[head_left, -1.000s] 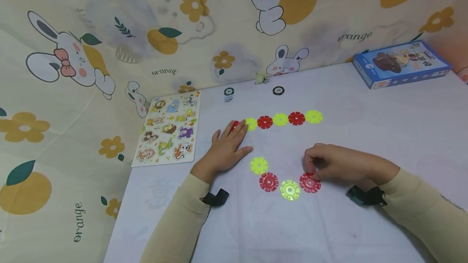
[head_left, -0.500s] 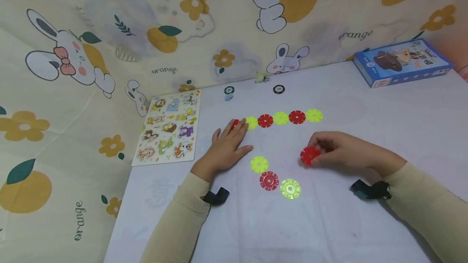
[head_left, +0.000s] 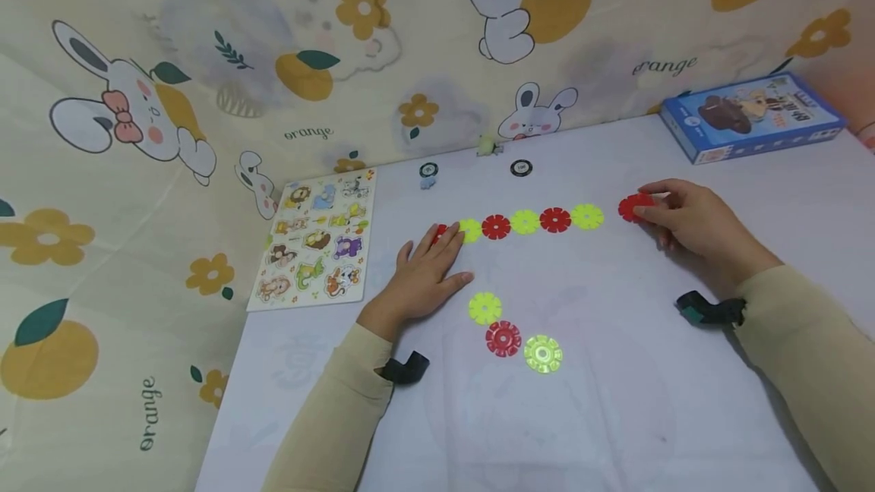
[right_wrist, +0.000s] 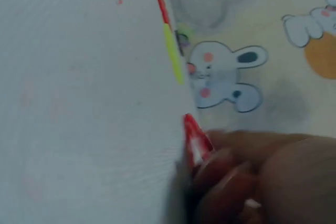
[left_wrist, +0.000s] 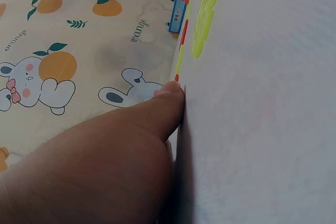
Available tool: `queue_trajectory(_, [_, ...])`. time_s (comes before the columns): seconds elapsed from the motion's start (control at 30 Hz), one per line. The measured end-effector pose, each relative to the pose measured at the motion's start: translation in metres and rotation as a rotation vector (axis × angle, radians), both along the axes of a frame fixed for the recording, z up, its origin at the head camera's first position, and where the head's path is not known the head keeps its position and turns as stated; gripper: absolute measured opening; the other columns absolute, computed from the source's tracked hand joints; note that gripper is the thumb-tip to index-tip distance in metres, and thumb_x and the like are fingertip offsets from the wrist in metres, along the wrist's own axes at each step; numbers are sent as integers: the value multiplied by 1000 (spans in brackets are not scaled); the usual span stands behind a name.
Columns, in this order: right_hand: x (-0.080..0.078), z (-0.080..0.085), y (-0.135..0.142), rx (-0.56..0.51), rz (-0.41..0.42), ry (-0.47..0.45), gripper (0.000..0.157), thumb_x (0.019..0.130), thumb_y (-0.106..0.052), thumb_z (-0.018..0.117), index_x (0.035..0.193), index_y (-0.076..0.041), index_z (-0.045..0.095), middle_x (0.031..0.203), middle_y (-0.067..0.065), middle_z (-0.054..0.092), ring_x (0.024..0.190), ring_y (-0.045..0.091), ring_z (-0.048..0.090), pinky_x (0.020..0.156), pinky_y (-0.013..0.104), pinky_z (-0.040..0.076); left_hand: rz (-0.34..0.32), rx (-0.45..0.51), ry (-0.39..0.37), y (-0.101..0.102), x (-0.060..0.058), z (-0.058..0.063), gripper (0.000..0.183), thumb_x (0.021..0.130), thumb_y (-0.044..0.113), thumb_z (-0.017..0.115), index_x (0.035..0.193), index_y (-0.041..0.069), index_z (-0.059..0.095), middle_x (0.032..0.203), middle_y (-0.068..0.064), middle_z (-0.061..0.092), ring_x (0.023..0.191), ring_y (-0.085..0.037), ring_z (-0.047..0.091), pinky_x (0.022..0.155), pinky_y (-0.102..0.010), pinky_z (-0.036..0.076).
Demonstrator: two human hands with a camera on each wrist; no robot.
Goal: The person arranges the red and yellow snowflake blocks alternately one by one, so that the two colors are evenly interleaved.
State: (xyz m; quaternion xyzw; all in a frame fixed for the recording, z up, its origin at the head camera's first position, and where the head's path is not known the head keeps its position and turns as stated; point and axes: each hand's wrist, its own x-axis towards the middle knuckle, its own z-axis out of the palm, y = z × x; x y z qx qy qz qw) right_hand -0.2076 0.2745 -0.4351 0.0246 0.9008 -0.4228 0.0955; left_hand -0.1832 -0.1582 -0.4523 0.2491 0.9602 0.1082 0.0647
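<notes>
The right hand (head_left: 697,225) took the red disc (head_left: 630,208) forward; now a yellow disc (head_left: 587,216) is near the hand's left.

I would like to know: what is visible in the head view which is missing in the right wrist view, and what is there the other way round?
Only the head view: the left hand, the blue box, the animal board, and three loose discs, two yellow and one red.

Only the right wrist view: a close, nearly edge-on look at the held red disc.

Both: the right hand holding that disc, part of the disc row, and the patterned backdrop with rabbits.
</notes>
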Motion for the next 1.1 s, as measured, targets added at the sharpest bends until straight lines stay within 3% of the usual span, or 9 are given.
queue_trajectory(0.13, [5,-1,-4,175,38,171,57,93,-34,64,140,-9,47,118,20,47,98,38,48,72,48,51,4,-2,6,-1,1,-1,76,93,65,34,155,26,14,159,11,3,144,-20,-5,108,-58,1])
queue_trajectory(0.2, [8,0,-6,235,95,220,52,93,-29,65,138,-8,50,129,22,44,110,42,42,82,57,46,4,-1,13,-1,1,0,76,93,66,33,155,26,15,159,11,4,144,-20,-4,108,-58,2])
queue_trajectory(0.37, [10,3,-13,370,294,205,58,95,-38,59,141,-5,47,147,20,34,125,45,26,90,66,36,2,4,8,-1,0,-1,76,93,66,32,155,27,13,159,12,2,144,-19,-6,108,-58,2])
queue_trajectory(0.5, [12,5,-19,408,384,180,61,96,-37,57,144,-5,41,152,16,29,129,45,22,94,67,32,0,3,11,-1,0,-1,77,93,67,32,155,26,14,159,11,3,144,-20,-6,108,-58,2])
queue_trajectory(0.67, [16,5,-24,423,406,191,64,95,-35,60,147,-5,36,154,15,27,131,44,21,95,66,31,-2,-6,11,-1,0,-2,77,93,67,32,155,26,14,159,11,3,144,-20,-5,108,-58,2])
queue_trajectory(1.1, [17,0,-27,482,415,235,76,90,-50,60,148,-8,35,154,14,24,132,46,18,94,71,26,-6,5,0,-1,-1,-2,77,93,66,33,155,27,13,159,13,1,144,-19,-7,108,-59,1])
